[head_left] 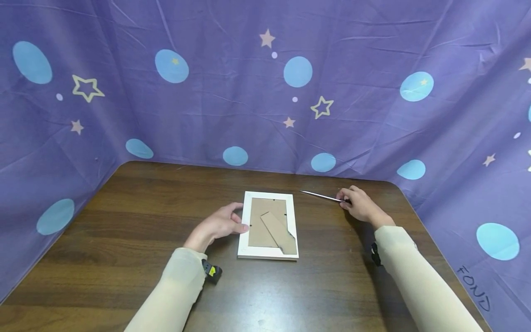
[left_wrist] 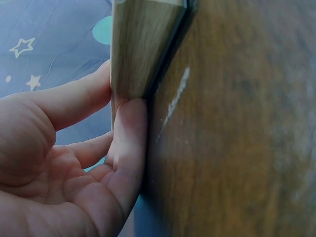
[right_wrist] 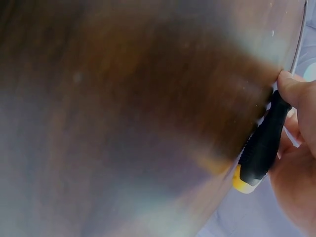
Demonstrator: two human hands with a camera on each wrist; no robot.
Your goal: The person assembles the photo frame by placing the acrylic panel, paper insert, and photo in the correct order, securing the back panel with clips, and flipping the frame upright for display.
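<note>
A white picture frame (head_left: 258, 233) lies back side up on the table, its brown backing board and angled easel leg (head_left: 278, 232) showing. My left hand (head_left: 220, 223) grips the frame's left edge, thumb over the rim. The left wrist view shows fingers pressed to the frame's wood-grained side (left_wrist: 143, 47), close to the tabletop. Off to the right, my right hand (head_left: 360, 204) pinches a screwdriver (head_left: 321, 196) where shaft meets handle. Its thin metal shaft points left toward the frame's top. In the right wrist view the black handle (right_wrist: 264, 143) ends in a yellow cap.
The dark wooden table (head_left: 124, 258) has rounded far corners. A purple curtain (head_left: 232, 110) with stars and blue dots hangs behind it and along both sides. A white scuff (left_wrist: 175, 101) marks the wood near the frame.
</note>
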